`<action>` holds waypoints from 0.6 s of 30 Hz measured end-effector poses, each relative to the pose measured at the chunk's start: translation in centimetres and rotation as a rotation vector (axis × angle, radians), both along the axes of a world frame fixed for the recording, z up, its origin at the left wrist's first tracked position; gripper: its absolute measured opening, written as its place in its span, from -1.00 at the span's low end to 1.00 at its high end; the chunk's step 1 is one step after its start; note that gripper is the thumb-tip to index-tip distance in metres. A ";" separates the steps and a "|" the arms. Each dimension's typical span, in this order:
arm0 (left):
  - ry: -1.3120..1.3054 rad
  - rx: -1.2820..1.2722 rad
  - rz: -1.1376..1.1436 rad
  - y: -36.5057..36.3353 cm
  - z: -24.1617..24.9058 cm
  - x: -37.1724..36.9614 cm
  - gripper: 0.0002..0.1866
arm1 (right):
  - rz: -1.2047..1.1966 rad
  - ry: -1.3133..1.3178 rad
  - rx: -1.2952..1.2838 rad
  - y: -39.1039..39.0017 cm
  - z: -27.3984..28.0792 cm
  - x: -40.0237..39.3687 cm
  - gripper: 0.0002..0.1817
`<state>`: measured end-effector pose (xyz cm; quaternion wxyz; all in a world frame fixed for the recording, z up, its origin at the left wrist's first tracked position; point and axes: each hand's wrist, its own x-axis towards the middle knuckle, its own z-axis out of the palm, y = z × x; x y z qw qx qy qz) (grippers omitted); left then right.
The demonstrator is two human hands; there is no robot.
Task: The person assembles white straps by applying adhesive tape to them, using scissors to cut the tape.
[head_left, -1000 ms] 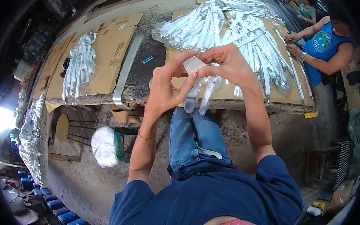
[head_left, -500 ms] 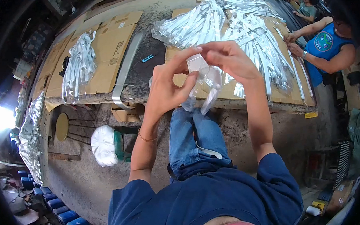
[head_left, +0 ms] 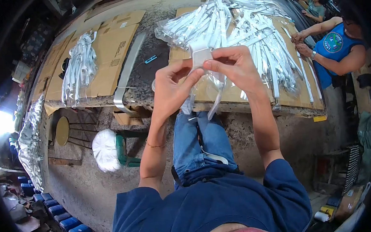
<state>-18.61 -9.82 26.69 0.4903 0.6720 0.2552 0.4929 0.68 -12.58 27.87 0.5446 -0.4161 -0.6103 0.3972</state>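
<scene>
Both my hands are raised above the near edge of the table, pinching one white strap [head_left: 201, 57] with clear plastic around it. My left hand [head_left: 173, 87] grips it from the left, thumb and fingertips pressed together. From the other side, my right hand [head_left: 240, 70] holds it with the thumb against its front. The strap's top end folds over above my fingers, and its lower part and the plastic dangle over my lap. Behind my hands lies a large pile of similar white straps in clear plastic [head_left: 214, 23]. A small blue-handled tool [head_left: 151, 59] lies left of that pile.
A smaller bundle of straps [head_left: 79, 65] lies on cardboard [head_left: 110, 63] at the left. A co-worker [head_left: 338, 47] handles strips at the table's right edge; another person [head_left: 315, 9] is farther back. A stool with a white cover [head_left: 106, 150] stands below the table.
My right fingers have closed onto the strap beside my left hand. The strap's folded top end now stands up above my fingertips.
</scene>
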 end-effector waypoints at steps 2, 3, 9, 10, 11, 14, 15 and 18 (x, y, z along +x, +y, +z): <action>0.060 -0.093 0.026 0.0 0.3 0.1 -0.71 | 0.029 0.038 0.006 0.0 0.2 -0.5 -0.75; 0.058 -0.092 0.030 0.1 0.2 0.1 -0.71 | 0.055 0.079 0.016 0.1 0.3 -0.7 -0.74; -0.056 -0.052 0.133 -0.3 -0.1 1.5 -0.79 | 0.009 0.008 0.045 1.4 0.4 -0.2 -0.75; -0.106 -0.088 0.114 -0.4 0.3 1.5 -0.81 | 0.008 0.008 0.045 1.6 0.4 -0.2 -0.75; -0.157 -0.126 0.095 -0.5 0.4 1.5 -0.83 | -0.025 0.053 0.054 1.6 0.6 -0.2 -0.75; 0.026 -0.312 -0.100 0.5 -1.7 -0.3 -0.78 | -0.064 0.126 0.053 2.3 0.6 0.2 -0.76; 0.073 -0.291 -0.065 0.4 -1.9 -0.5 -0.78 | -0.069 0.157 0.046 2.7 0.5 0.3 -0.75; 0.077 -0.312 0.002 0.1 -2.1 -0.5 -0.78 | 0.051 0.183 0.043 3.3 0.2 0.1 -0.73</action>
